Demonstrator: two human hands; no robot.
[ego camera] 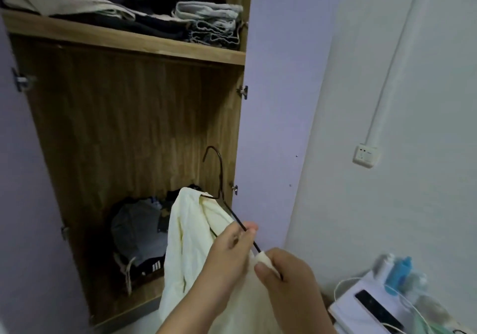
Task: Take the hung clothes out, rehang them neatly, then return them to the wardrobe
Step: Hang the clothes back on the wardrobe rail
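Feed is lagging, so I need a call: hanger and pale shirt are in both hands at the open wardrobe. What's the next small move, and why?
Probably draw the shirt shoulder along the bare hanger arm: left hand pinches the wire, right hand holds its tip.

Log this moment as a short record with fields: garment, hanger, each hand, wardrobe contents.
garment: pale yellow shirt, partly on the hanger, one hanger arm bare
hanger: dark wire hanger, hook up, outside the wardrobe
left hand: left hand pinches the bare hanger arm
right hand: right hand grips the hanger end
wardrobe: folded clothes on top shelf; clothes pile on the floor inside
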